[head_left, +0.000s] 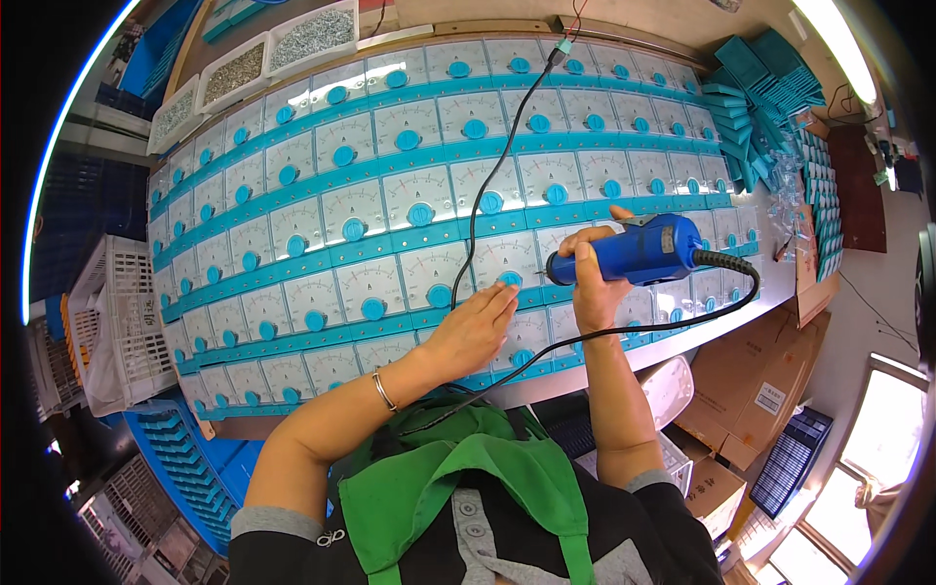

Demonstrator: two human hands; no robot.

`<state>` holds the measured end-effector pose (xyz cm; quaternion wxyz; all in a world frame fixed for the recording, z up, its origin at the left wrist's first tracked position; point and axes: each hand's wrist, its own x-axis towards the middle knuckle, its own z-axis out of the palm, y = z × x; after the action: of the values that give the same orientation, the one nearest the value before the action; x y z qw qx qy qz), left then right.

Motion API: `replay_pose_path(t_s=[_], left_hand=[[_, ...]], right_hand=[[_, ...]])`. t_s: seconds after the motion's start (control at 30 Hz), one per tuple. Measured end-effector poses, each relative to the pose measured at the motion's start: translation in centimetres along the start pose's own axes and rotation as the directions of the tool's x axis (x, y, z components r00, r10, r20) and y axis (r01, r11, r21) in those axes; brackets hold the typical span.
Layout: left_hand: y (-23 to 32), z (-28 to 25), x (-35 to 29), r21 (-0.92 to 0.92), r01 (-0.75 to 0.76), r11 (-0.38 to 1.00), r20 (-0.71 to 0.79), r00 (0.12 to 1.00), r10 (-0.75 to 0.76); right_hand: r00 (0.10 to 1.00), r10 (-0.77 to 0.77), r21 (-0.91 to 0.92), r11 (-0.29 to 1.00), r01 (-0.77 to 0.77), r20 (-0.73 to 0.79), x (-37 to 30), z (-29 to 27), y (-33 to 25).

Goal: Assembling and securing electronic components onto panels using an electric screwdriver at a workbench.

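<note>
My right hand is wrapped round a blue electric screwdriver, held almost level with its bit pointing left. The bit's tip is close to the teal lower strip of a panel meter; whether it touches a screw I cannot tell. My left hand lies stretched out over the same row, its fingertips at that meter's blue knob. Its thumb is hidden. Rows of similar meters, with white dials and blue knobs, cover the table. A black cord curves from the screwdriver's rear back toward my body.
White bins of small metal parts stand at the far left. Teal plastic cases are piled at the far right beside clear wrapping. Another black cable hangs across the meters. Cardboard boxes and a white crate flank the table.
</note>
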<state>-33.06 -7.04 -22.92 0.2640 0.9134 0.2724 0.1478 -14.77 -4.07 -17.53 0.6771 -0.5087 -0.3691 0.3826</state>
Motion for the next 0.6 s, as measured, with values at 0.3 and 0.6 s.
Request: replay_pose_path(t_s=[0.3,0.6], left_hand=[[-0.09,0.03,-0.05,0.000,0.009,1.000,0.010,1.000,-0.009],[-0.21,0.09,-0.09,-0.003,0.013,1.000,0.016,1.000,-0.013]], right_hand=[[0.997,-0.053,-0.115,0.992,0.059,0.057,0.68,-0.89,0.95],[0.998,-0.032,-0.073,0.997,0.035,0.049,0.71,-0.76,1.07]])
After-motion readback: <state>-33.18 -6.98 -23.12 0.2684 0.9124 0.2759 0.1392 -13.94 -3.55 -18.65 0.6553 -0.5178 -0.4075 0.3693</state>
